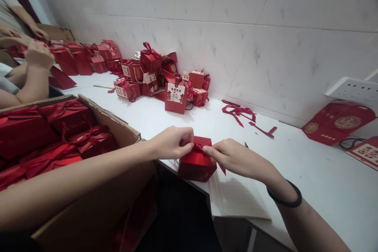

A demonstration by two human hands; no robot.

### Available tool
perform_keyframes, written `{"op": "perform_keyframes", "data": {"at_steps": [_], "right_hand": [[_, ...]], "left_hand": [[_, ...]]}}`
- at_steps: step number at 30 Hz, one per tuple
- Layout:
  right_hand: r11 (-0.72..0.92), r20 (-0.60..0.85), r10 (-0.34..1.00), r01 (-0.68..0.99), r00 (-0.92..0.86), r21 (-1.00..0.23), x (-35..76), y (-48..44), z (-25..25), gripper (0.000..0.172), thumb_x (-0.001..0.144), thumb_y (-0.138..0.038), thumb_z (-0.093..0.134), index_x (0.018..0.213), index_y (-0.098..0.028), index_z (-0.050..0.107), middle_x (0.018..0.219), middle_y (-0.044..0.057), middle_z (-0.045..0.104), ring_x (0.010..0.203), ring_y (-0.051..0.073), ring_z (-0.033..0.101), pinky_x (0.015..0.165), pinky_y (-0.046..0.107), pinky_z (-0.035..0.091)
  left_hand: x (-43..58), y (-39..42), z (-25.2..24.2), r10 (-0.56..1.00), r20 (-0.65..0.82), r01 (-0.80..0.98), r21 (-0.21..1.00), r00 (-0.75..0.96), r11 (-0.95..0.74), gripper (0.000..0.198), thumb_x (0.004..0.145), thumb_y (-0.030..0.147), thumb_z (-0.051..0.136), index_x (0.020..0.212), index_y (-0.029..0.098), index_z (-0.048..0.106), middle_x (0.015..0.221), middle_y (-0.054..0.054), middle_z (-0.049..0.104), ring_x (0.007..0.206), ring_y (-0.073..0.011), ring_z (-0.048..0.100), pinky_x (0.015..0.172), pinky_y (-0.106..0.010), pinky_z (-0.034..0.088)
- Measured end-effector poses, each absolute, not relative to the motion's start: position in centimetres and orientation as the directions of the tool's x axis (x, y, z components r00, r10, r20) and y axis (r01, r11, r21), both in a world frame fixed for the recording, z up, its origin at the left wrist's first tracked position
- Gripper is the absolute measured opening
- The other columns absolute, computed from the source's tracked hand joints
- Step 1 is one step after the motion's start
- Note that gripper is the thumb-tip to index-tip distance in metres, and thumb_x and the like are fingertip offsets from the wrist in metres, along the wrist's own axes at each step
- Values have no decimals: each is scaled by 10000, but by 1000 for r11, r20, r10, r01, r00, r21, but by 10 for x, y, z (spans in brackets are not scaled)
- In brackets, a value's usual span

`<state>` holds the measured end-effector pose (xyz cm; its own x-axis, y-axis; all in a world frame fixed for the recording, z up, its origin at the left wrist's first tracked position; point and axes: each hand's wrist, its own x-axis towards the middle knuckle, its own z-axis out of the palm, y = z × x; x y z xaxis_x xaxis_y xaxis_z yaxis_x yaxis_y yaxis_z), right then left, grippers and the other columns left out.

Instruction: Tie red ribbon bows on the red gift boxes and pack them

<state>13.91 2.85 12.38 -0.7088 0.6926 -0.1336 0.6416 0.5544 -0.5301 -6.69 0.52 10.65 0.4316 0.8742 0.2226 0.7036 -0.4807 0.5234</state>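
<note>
A small red gift box (197, 167) stands at the front edge of the white table, with a dark red ribbon (198, 146) across its top. My left hand (174, 141) pinches the ribbon from the left, thumb and forefinger closed at the middle of the lid. From the right, my right hand (233, 157) grips the ribbon between thumb and fingers, close to the left fingertips. A ribbon tail hangs down beside the box under my right hand. The exact shape of the knot is hidden by the fingers.
An open cardboard box (109, 120) full of ribboned red boxes (69, 116) stands at left. A pile of red gift boxes (152, 63) and loose ribbons (239, 112) lie near the wall. A notebook (236, 197) is at the front edge. Other people's hands (39, 55) work at far left.
</note>
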Motion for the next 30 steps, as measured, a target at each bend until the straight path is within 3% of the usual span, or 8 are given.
{"op": "perform_keyframes", "data": {"at_steps": [3,10,19,24,30], "right_hand": [[471,-153,721,639,-676,-609,134,31,117,534,888,-575,316,552,-170,403,479,-13,449,429,97,398,430,240,260],[432,-137,731,608,-669,-666,132,44,109,486,840,-550,419,553,-158,435,485,-35,398,449,79,336,414,218,229],[388,-138,709,546,-692,-742,131,48,105,477,828,-558,443,586,-148,474,504,-38,396,461,78,342,432,217,239],[379,-117,676,479,-728,-792,132,51,104,384,819,-472,506,619,-144,508,561,-30,450,505,81,377,463,214,268],[301,-220,631,496,-744,-814,136,55,108,324,805,-396,535,608,-144,489,552,-33,450,513,83,375,479,220,265]], "left_hand": [[-66,3,108,872,254,721,491,418,-489,49,734,193,479,695,172,501,585,35,538,512,-84,439,515,-203,324],[-68,4,106,872,268,738,465,410,-489,85,735,222,481,714,171,546,640,3,598,549,-97,499,540,-205,358],[-69,5,106,845,263,669,521,466,-530,40,713,205,488,690,175,501,845,-32,653,635,-112,537,597,-224,413],[-71,7,106,848,239,676,519,473,-523,39,713,200,490,695,173,512,778,-24,618,627,-116,521,591,-224,412],[-75,11,105,869,136,689,557,475,-464,99,694,207,504,611,157,483,784,-20,509,670,-118,501,630,-234,424]]}}
